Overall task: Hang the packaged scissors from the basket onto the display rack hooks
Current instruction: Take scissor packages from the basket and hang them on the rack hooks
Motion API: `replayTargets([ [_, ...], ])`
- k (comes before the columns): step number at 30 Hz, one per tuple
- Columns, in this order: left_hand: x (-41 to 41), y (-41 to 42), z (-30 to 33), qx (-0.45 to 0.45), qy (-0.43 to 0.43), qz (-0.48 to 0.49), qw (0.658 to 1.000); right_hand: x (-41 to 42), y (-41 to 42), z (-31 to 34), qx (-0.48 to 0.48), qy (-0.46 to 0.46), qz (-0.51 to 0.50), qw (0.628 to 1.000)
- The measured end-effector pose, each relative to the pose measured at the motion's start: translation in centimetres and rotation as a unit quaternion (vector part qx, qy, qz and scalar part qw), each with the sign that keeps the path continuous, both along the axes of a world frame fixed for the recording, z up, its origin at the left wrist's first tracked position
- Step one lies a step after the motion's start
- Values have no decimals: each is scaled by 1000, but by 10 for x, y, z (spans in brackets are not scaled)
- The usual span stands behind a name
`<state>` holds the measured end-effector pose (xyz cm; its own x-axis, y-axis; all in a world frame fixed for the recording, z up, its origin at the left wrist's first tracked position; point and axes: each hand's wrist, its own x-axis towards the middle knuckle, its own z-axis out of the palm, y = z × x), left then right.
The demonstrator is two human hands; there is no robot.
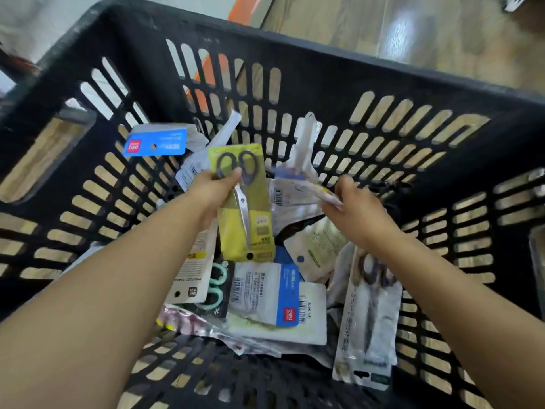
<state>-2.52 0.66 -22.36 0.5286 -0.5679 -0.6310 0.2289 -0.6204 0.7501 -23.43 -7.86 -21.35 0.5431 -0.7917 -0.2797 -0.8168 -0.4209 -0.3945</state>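
Note:
A black slatted plastic basket [309, 84] fills the view, with several packaged scissors piled on its floor. My left hand [213, 191] grips a yellow scissors pack [253, 225] with black handles, lifted above the pile. My right hand [358, 211] reaches into the middle of the basket and pinches a white crinkled pack [298, 193]. Other packs lie below: a blue-and-white one [265, 293], a long pale one [368, 314] leaning at the right, one with mint-green handles [216, 287]. No display rack is in view.
Another blue-topped pack [156, 140] leans against the basket's far left wall. Wooden floor [427, 33] shows beyond the rim and through the slats. An orange strip [247, 7] runs behind the far wall. The basket walls rise high around both hands.

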Motion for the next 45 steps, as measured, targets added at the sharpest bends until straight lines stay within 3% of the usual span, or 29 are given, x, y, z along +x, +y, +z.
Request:
replayTargets([
  [4,3,0,-3,-6,22,38,999,3,6,-9,63,-59,-53,995],
  [12,2,-2,-2,-23,23,52,998,16,17,-16,99,-140,-113,979],
  [18,1,-2,-2,-28,30,53,998,23,21,-18,172,-55,-100,978],
  [23,2,-2,0,-31,45,50,997,26,25,-20,198,-81,-116,970],
  [31,3,-3,-3,-26,52,54,997,20,21,-16,370,-122,-120,913],
  [39,7,0,0,-22,76,48,996,22,31,-34,301,-75,-18,950],
  [45,18,3,6,-7,70,39,997,18,28,-32,333,-108,-79,933],
])
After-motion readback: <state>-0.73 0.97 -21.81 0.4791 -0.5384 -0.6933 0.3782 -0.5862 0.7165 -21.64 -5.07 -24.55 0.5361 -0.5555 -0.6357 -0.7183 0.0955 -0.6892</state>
